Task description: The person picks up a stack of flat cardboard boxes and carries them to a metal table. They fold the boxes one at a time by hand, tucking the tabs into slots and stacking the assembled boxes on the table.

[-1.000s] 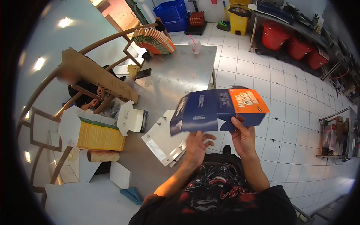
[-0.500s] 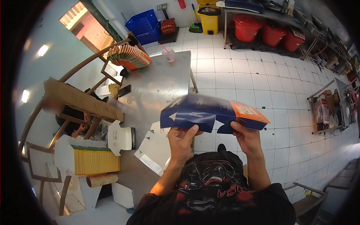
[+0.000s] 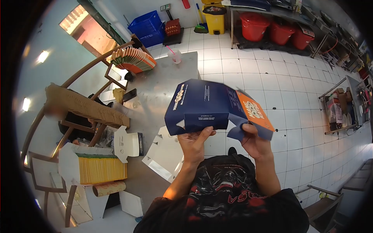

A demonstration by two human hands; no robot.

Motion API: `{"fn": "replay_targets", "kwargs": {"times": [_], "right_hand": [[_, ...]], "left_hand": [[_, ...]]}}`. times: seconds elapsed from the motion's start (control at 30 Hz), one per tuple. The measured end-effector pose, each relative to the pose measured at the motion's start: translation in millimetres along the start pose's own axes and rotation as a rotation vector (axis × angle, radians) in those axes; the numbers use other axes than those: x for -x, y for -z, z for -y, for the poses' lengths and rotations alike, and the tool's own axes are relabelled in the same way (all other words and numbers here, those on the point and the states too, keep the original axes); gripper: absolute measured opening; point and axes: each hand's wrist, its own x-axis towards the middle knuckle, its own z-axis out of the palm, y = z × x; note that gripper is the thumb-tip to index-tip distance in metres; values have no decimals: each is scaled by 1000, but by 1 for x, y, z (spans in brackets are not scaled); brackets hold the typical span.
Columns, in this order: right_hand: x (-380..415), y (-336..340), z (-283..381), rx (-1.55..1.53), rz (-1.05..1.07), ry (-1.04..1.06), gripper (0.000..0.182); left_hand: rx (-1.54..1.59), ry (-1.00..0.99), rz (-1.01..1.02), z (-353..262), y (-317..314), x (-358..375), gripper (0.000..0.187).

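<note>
A navy blue and orange cardboard box (image 3: 202, 99) is held up in front of me, partly folded, with printed text and its orange lid panel at an angle. My left hand (image 3: 195, 143) grips its near lower edge, thumb on the front wall and fingers underneath. At the right end, my right hand (image 3: 254, 143) pinches a flap beside the orange panel. Below the box, on the metal table (image 3: 155, 83), lies a flattened white carton (image 3: 165, 155). Left of it is an open white box (image 3: 130, 144) with a dark side.
A fanned stack of orange cartons (image 3: 134, 60), a plastic cup (image 3: 175, 57) and a phone (image 3: 129, 95) are on the table. Yellow-edged cartons (image 3: 101, 170) and a cardboard roll (image 3: 110, 188) stand at left. A co-worker sits behind the brown cardboard stack (image 3: 85, 106).
The box has tilted so its broad navy face shows more, and the orange panel has angled away from it. Both hands have stayed on the box and shifted slightly.
</note>
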Motion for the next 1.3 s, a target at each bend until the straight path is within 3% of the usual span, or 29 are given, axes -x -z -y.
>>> {"fn": "replay_targets", "kwargs": {"times": [0.07,0.13,0.17,0.2,0.27,0.33,0.5,0.57,0.6,0.67,0.73,0.77,0.8,0.83,0.87,0.9,0.93,0.97,1.0,1.03,1.07,1.13,1.2,1.27,1.3], "right_hand": [[1,-1,3,-173,31,-122,31],[0,4,-6,31,32,13,33],[1,-2,-14,266,-27,242,24],[4,-6,-17,265,-28,240,24],[8,-10,-20,595,-93,572,23],[8,-8,-27,606,-109,563,22],[8,-6,-35,315,-52,387,17],[10,-3,-41,253,-11,308,16],[10,-4,-43,190,27,227,15],[17,-13,-41,140,-12,257,12],[39,-18,-30,120,79,-212,17],[50,-19,-15,119,89,-213,17],[61,-17,4,412,432,-214,19],[67,-13,15,703,772,-210,22],[63,-12,18,699,772,-218,22],[51,-13,23,881,656,233,21],[40,-14,28,1039,512,690,19],[28,-19,29,1044,510,685,19],[15,-27,28,1326,329,894,17],[7,-30,24,1593,124,1099,15],[2,-21,22,1588,127,1103,15],[-10,6,21,1468,500,777,16],[-11,16,16,1312,489,695,14],[-12,28,6,1031,280,707,12],[-11,30,1,854,189,678,12]], "left_hand": [[27,5,21,-3,1,-2,25],[-35,-13,41,-3,0,-2,25],[-35,-14,42,-3,-3,-1,25],[1,5,15,-1,-10,2,25],[40,20,-14,8,-19,8,24],[-26,32,-15,22,-23,16,23],[19,-24,-88,33,-34,26,25],[-37,-78,120,30,-30,28,26],[-41,-79,121,28,-30,26,26],[-84,-17,-58,25,-34,18,30],[-239,71,-115,15,-19,-3,40],[-273,69,-54,3,-20,-14,43],[-277,62,-56,-4,-13,-23,43],[-401,153,105,-10,-4,-30,37],[-521,253,265,-15,6,-34,30],[-763,421,376,-14,18,-38,18],[-867,226,557,-9,26,-37,11],[-900,158,614,-8,26,-30,9],[-933,83,671,-16,18,-24,9],[-1156,58,780,-27,13,-20,15],[-1161,54,777,-28,15,-18,15],[-1519,-153,911,-32,21,-14,26],[-1504,-178,829,-37,24,-11,30],[-1453,-254,702,-43,21,-10,41],[-1477,-190,704,-52,14,-8,56]]}}
